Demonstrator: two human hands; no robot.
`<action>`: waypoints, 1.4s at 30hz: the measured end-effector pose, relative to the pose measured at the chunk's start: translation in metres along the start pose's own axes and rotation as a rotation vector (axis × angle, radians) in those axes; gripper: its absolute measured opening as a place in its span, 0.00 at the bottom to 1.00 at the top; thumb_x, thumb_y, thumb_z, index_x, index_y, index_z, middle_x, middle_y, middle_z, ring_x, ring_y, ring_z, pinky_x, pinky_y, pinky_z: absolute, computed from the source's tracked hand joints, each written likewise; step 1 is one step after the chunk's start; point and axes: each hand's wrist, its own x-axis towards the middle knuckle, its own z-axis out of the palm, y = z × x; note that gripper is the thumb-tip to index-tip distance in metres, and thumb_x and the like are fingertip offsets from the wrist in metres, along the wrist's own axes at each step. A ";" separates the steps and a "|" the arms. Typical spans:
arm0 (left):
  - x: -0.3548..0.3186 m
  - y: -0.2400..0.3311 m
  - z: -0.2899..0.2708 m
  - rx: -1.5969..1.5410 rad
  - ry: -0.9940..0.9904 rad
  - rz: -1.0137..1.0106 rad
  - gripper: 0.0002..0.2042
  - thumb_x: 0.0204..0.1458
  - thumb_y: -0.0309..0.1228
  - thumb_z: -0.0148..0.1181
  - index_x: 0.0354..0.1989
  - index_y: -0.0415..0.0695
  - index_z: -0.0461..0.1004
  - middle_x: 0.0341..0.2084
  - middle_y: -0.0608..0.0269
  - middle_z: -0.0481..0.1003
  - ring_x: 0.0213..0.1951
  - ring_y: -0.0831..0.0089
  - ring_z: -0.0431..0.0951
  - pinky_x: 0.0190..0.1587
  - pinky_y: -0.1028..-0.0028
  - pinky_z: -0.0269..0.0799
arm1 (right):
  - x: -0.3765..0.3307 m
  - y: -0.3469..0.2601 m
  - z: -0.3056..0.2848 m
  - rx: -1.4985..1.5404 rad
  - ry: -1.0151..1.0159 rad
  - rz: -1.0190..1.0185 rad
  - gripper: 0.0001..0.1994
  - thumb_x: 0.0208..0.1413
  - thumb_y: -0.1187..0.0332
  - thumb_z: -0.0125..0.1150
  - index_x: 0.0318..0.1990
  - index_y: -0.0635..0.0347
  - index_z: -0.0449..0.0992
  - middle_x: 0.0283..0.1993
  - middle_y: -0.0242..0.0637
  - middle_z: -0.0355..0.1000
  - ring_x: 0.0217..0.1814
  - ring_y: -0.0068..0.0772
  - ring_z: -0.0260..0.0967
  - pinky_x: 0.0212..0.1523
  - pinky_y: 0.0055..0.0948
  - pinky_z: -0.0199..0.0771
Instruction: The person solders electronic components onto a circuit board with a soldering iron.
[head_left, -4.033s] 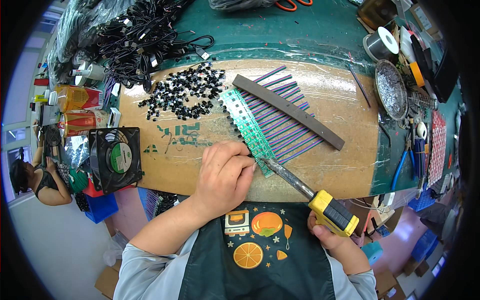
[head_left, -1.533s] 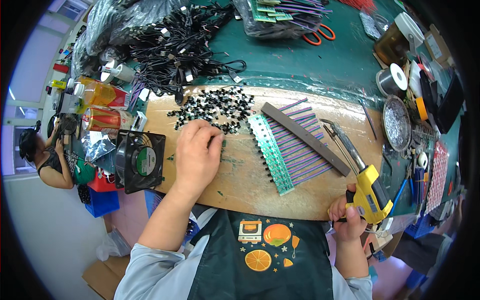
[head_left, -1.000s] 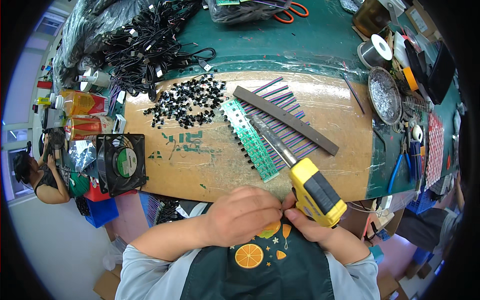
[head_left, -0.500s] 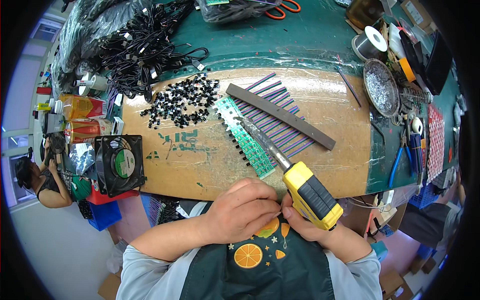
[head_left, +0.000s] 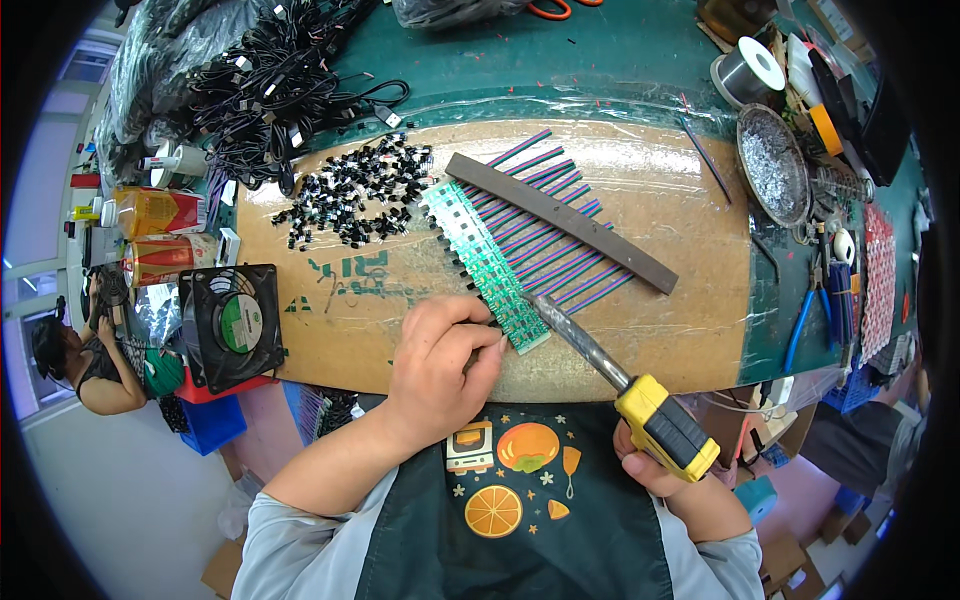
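Circuit boards [head_left: 487, 267]: a slanting row of small green boards, joined or set close side by side, near the centre of the frame; its lower end is beside the left hand [head_left: 445, 360].
Black parts [head_left: 464, 274]: they sit along the left edge of the row, in its upper and middle stretch. I judge this stretch to be done; the lower stretch is partly covered by the fingers, so I cannot tell how much of it is bare.
Left hand: fingers bent, the tips close together at the lower left edge of the boards; whether they pinch a part, I cannot tell.
Soldering iron [head_left: 664, 427]: yellow and black handle at lower right, its metal tip reaching the right side of the row; contact is not clear.
Right hand [head_left: 645, 465]: wrapped around the handle, partly hidden under it.
Wires [head_left: 522, 148]: striped in colours, they spread to the right of the boards.
Brown bar [head_left: 565, 222]: lies across the wires.
Loose pile [head_left: 355, 190]: many similar black pieces at upper left of the boards, apparently not used yet, so the supply is far from finished.
Table [head_left: 480, 70]: green, also carrying black cables [head_left: 285, 90] at upper left and a fan [head_left: 232, 325] at left.
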 end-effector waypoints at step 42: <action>0.000 -0.002 0.001 -0.009 -0.010 -0.008 0.09 0.43 0.18 0.67 0.33 0.39 0.74 0.39 0.54 0.74 0.39 0.58 0.76 0.40 0.66 0.72 | -0.013 0.027 0.004 0.046 0.068 -0.095 0.14 0.49 0.61 0.70 0.38 0.60 0.78 0.31 0.39 0.73 0.29 0.43 0.74 0.31 0.35 0.74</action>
